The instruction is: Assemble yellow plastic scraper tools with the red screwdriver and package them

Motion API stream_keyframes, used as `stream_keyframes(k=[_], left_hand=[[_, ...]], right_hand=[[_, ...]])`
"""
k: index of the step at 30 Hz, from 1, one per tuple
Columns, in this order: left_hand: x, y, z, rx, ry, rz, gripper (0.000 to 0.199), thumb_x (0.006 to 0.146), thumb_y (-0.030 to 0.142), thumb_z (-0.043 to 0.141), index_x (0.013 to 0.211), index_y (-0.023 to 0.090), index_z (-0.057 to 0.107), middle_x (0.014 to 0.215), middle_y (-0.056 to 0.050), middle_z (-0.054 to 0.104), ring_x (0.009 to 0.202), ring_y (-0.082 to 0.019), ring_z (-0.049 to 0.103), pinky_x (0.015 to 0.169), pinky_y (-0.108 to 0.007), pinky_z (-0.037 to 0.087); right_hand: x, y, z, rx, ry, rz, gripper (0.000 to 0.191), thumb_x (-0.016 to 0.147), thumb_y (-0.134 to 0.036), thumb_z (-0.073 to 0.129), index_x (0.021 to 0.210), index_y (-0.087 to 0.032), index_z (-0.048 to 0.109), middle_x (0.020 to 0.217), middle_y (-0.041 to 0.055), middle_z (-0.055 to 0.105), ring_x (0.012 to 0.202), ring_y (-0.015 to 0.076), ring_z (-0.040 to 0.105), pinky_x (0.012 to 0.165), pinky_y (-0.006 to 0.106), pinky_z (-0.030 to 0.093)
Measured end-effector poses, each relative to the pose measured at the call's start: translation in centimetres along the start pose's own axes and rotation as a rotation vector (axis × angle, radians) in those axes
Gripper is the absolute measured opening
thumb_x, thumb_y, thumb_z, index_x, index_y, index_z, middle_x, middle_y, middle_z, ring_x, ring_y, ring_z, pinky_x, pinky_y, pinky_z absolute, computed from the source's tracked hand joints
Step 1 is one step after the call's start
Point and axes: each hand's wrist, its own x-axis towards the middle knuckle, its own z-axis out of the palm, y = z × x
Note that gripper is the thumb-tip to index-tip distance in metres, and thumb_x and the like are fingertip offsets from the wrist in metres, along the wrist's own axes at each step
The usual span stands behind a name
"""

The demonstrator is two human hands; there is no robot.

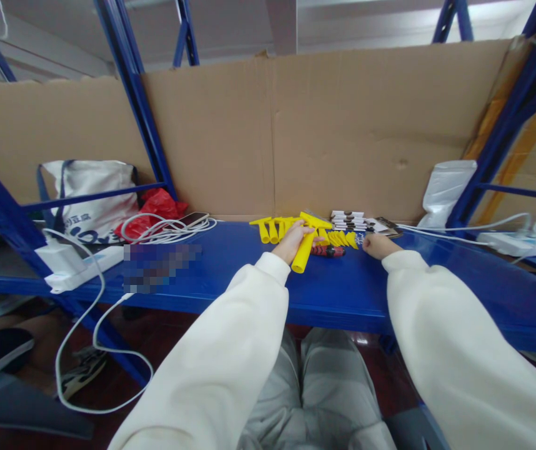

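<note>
the left hand (291, 244) wraps around a yellow tool (302, 257) over the blue table (338, 300), the right hand (377, 245) curls beside small yellow pieces (342, 239), contents unclear, and work looks midway, though whether the lined-up tools (273, 232) are finished cannot be told.

Left hand (292, 244): gripping a yellow T-shaped tool (302, 257)
Right hand (377, 245): curled, just right of small yellow pieces (342, 239)
Far left: white tote bag (94, 180), red plastic bag (162, 205)
Far side: cardboard wall (343, 137)
</note>
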Motion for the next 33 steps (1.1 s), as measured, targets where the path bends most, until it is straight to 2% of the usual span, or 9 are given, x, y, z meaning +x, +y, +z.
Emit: stream_keyframes(k=[4,8,13,20,25,27,29,31,33], left_hand=[[-0.4,-0.1,0.2,0.064,-0.033,0.021,0.065,0.077,0.005,0.061,0.138,0.023,0.050,0.127,-0.014,0.068,0.085,-0.024,0.077,0.049,-0.022,0.048],[-0.9,-0.1,0.4,0.137,-0.072,0.018,0.067,0.077,0.006,0.061,0.140,0.023,0.048,0.130,-0.014,0.068,0.080,-0.021,0.077,0.045,-0.020,0.045],[-1.1,0.0,0.4,0.208,-0.108,0.026,0.067,0.076,0.005,0.058,0.140,0.022,0.049,0.132,-0.016,0.067,0.072,-0.019,0.075,0.047,-0.021,0.046],[-1.3,0.1,0.6,0.255,-0.137,0.038,0.070,0.076,0.005,0.056,0.143,0.021,0.048,0.134,-0.017,0.065,0.069,-0.017,0.074,0.045,-0.020,0.046],[-1.3,-0.1,0.6,0.300,-0.123,0.073,0.074,0.073,0.003,0.060,0.145,0.020,0.049,0.141,-0.019,0.062,0.060,-0.013,0.069,0.047,-0.021,0.049],[-1.3,-0.3,0.6,0.348,-0.126,0.111,0.076,0.070,0.002,0.063,0.143,0.020,0.053,0.143,-0.019,0.061,0.069,-0.016,0.072,0.053,-0.023,0.054],[-1.3,-0.4,0.6,0.421,-0.139,0.195,0.074,0.067,-0.001,0.065,0.138,0.021,0.061,0.141,-0.016,0.063,0.088,-0.022,0.074,0.065,-0.027,0.059],[-1.5,-0.5,0.6,0.519,-0.182,0.347,0.067,0.066,-0.003,0.064,0.127,0.022,0.070,0.138,-0.012,0.067,0.110,-0.027,0.070,0.083,-0.033,0.061],[-1.6,-0.5,0.5,0.639,-0.249,0.523,0.060,0.066,-0.006,0.061,0.115,0.025,0.077,0.135,-0.008,0.069,0.128,-0.028,0.062,0.104,-0.039,0.054]], right_hand=[[-0.4,-1.5,0.0,-0.165,-0.056,0.008,0.018,0.079,-0.004,0.061,0.070,-0.018,0.068,0.081,0.0114,0.075,0.088,0.0240,0.072,0.079,0.028,0.052],[-0.6,-2.0,-0.2,-0.195,-0.056,0.004,0.023,0.083,-0.002,0.057,0.090,-0.014,0.075,0.103,0.0162,0.078,0.100,0.0251,0.072,0.085,0.029,0.051],[-0.8,-2.2,-0.5,-0.192,-0.043,0.045,0.028,0.087,-0.005,0.055,0.104,-0.013,0.076,0.111,0.0196,0.076,0.105,0.0267,0.072,0.088,0.030,0.052],[-0.7,-1.8,-0.7,-0.164,-0.056,0.026,0.025,0.081,-0.002,0.057,0.088,-0.016,0.076,0.103,0.0143,0.078,0.102,0.0238,0.073,0.087,0.026,0.052],[-0.8,-2.1,-0.8,-0.032,-0.023,-0.003,0.025,0.078,0.000,0.056,0.083,-0.015,0.076,0.103,0.0130,0.079,0.104,0.0239,0.072,0.095,0.029,0.050],[-0.9,-2.5,-1.0,0.094,0.029,-0.018,0.019,0.078,-0.005,0.058,0.077,-0.016,0.074,0.093,0.0100,0.078,0.096,0.0225,0.071,0.093,0.030,0.051],[-1.1,-3.2,-1.3,0.295,0.060,-0.015,0.015,0.081,-0.013,0.060,0.070,-0.017,0.070,0.078,0.0062,0.074,0.081,0.0192,0.069,0.082,0.028,0.053],[-1.5,-4.1,-1.7,0.549,0.039,0.018,0.020,0.085,-0.024,0.061,0.067,-0.017,0.066,0.066,0.0034,0.066,0.064,0.0151,0.060,0.065,0.025,0.050],[-1.9,-4.9,-2.1,0.805,-0.014,0.045,0.028,0.087,-0.035,0.062,0.065,-0.018,0.061,0.062,0.0024,0.061,0.055,0.0123,0.052,0.054,0.023,0.044]])
